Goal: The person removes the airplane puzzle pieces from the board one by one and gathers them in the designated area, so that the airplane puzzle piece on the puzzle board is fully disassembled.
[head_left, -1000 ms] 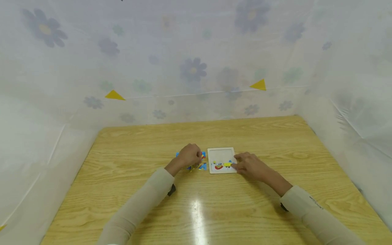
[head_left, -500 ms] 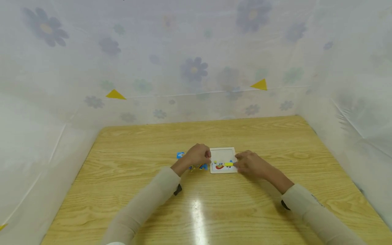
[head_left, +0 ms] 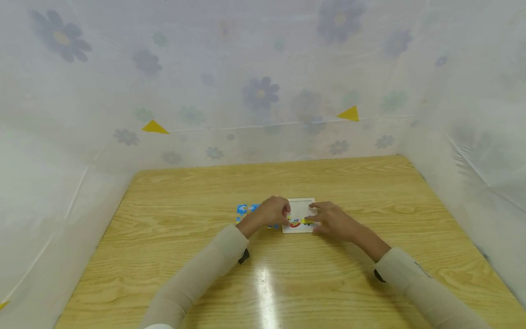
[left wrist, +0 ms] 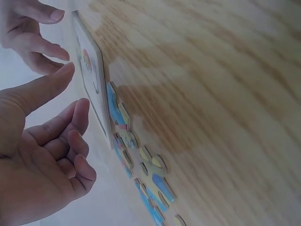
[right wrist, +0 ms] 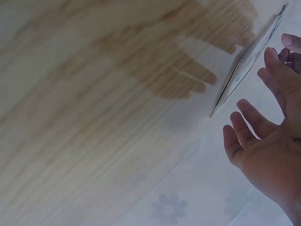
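A square puzzle board (head_left: 301, 208) with a pale frame lies on the table, its inside printed with a small red and yellow picture along the near side. My left hand (head_left: 273, 211) is over the board's left edge. In the left wrist view its thumb and forefinger stand apart with nothing between them, the other fingers loosely curled. From the right, my right hand (head_left: 334, 221) reaches over the board's right edge, fingers spread near a yellow patch (head_left: 306, 221). The right wrist view shows those fingers relaxed and holding nothing. Blue and yellow puzzle pieces (left wrist: 162, 186) lie left of the board, partly hidden by my left hand.
The wooden table (head_left: 197, 192) has a bright light streak near its front. White flowered sheeting (head_left: 230, 91) hangs behind and at both sides, with yellow triangles (head_left: 348, 114) on the back sheet.
My left hand has moved right, from over the loose pieces to the board's left edge, uncovering more blue pieces. My right hand's fingers have spread and shifted slightly left over the board.
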A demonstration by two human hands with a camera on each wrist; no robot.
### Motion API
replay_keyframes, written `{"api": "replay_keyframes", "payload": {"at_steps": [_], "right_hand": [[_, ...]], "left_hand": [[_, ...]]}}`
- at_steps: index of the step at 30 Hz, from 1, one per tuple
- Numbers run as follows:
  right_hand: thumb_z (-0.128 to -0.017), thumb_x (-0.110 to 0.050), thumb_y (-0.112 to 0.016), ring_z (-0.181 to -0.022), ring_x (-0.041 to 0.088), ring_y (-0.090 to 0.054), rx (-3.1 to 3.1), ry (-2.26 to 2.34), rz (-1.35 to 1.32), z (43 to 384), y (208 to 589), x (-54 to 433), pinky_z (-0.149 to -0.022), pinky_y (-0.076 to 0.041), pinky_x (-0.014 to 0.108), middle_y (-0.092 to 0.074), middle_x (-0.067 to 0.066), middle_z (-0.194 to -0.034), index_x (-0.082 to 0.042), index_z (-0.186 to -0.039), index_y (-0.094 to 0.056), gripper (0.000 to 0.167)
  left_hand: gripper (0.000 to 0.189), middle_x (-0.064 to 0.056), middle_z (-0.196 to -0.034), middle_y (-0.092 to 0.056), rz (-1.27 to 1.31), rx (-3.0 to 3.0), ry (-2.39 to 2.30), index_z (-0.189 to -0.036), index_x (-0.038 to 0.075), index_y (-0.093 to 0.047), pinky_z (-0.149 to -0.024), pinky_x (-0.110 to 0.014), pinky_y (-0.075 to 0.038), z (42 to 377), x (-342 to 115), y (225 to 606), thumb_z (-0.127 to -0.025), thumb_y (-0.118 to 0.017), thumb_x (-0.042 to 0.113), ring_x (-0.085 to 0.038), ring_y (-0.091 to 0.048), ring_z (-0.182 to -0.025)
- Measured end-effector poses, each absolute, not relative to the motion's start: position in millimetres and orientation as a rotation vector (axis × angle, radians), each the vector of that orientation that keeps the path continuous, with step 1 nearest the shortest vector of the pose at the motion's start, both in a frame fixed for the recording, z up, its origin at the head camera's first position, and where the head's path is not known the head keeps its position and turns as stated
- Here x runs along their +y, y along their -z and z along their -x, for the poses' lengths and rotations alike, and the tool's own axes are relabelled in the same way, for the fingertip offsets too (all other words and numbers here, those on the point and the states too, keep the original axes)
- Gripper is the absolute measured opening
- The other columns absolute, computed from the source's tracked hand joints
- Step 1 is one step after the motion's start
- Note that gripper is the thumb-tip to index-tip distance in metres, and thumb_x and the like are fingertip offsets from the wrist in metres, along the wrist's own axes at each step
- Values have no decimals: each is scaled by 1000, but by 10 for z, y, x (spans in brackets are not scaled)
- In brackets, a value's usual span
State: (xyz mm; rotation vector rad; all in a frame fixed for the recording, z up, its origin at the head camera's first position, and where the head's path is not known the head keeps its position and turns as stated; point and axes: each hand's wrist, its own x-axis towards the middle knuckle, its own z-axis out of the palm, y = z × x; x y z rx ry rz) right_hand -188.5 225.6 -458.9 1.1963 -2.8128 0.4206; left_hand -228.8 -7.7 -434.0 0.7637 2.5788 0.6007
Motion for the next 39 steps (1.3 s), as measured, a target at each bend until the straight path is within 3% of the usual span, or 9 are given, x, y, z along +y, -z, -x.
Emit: {"api": "replay_keyframes", "payload": {"at_steps": [11, 39], "right_hand": [[-84, -18, -70, -119, 45, -48, -2915, -451, -1200, 1885, 4628, 2249, -91, -43, 61, -52, 25, -131, -11, -119, -67, 35], [-83, -22, -71, -119, 43, -49, -2918, -413, -1161, 1894, 4659, 2243, -88, -44, 61, -54, 22, -131, -13, -116, -69, 34]], "left_hand": [[33, 3, -86, -60, -756, 2569, -553, -104, 7, -64, -67, -19, -45, 2272, -21, 4440, -77, -79, 19, -8, -52, -73], [31, 4, -80, -56, -728, 2596, -531, -96, 10, -61, -63, -20, -42, 2297, 1, 4505, -74, -82, 20, -9, -50, -69]]}}
